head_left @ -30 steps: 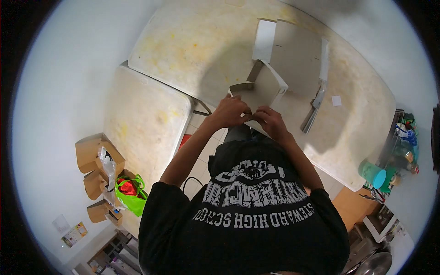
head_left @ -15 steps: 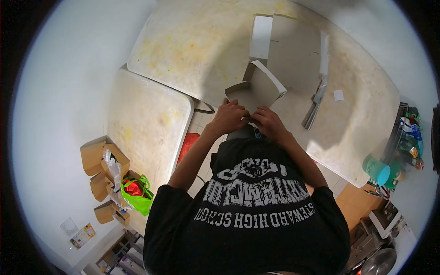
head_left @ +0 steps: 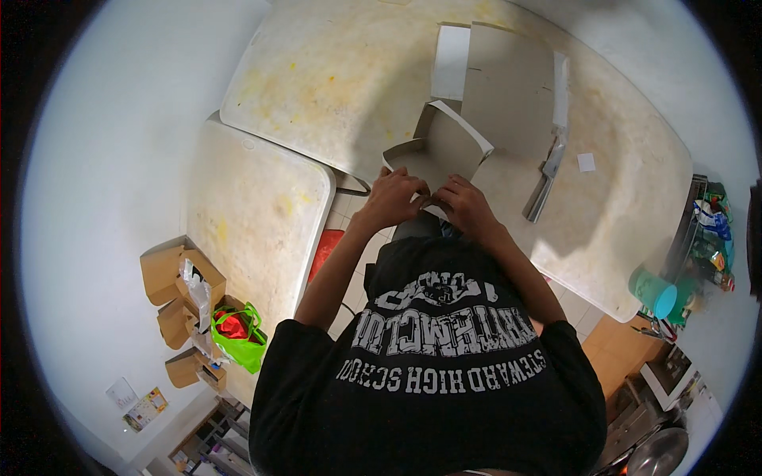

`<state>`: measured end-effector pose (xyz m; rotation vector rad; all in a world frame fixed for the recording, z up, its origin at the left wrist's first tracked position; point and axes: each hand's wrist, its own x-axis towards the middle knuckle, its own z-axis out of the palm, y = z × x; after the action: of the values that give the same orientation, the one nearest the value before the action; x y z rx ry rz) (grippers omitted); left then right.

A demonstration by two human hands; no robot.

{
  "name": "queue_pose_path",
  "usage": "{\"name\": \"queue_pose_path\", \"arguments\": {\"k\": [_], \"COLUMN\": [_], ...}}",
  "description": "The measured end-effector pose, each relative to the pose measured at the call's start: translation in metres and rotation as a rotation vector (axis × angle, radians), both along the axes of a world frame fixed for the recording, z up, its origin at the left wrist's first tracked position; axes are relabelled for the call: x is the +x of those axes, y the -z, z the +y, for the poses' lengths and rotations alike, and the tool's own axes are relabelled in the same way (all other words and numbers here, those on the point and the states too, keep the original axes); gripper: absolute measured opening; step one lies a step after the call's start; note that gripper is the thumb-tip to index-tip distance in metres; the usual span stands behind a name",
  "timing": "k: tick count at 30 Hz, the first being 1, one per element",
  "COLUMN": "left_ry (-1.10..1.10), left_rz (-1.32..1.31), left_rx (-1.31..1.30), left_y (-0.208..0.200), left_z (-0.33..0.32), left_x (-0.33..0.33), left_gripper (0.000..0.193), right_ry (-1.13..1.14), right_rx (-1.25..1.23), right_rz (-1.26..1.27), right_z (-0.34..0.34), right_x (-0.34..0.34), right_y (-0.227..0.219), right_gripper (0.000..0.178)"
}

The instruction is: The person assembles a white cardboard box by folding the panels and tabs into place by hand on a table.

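A partly folded cardboard box (head_left: pixel 446 149), grey-brown inside with white outer edges, sits at the table's near edge with several walls standing up. My left hand (head_left: pixel 394 197) has its fingers curled over the box's near-left edge. Close beside it, my right hand (head_left: pixel 464 206) pinches the near edge, fingertips bent inward. A small folded part of the cardboard shows between the two hands; the fingertips partly hide it.
Flat cardboard blanks (head_left: pixel 508 91) lie beyond the box. A long silver tool (head_left: pixel 541 190) and a white paper square (head_left: pixel 586 162) lie to the right. A turquoise cup (head_left: pixel 655 293) stands at the right edge. At left are brown cartons (head_left: pixel 171 274) and a green bag (head_left: pixel 242 349).
Both hands and the box have shifted slightly left. My fingertips have risen a little at the near edge, and more of the folded part shows between them.
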<state>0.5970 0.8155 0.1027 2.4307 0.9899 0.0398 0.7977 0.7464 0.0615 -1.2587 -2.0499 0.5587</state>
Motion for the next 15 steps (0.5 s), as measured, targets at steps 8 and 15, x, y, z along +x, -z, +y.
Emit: {"name": "queue_pose_path", "arguments": {"k": [8,15], "left_ry": [-0.067,-0.099], "left_rz": [0.061,0.001], "left_rx": [-0.051,-0.053], "left_y": [-0.012,-0.008], "left_z": [-0.014,-0.022], "left_x": [0.007,0.004], "left_gripper": [0.012,0.013], "right_ry": [0.003,-0.025], "right_rx": [-0.095,-0.075], "right_rz": [0.045,0.072], "right_z": [-0.007,-0.008], "right_x": [-0.001,-0.001], "right_y": [0.008,0.003], "right_gripper": [0.015,0.014]}}
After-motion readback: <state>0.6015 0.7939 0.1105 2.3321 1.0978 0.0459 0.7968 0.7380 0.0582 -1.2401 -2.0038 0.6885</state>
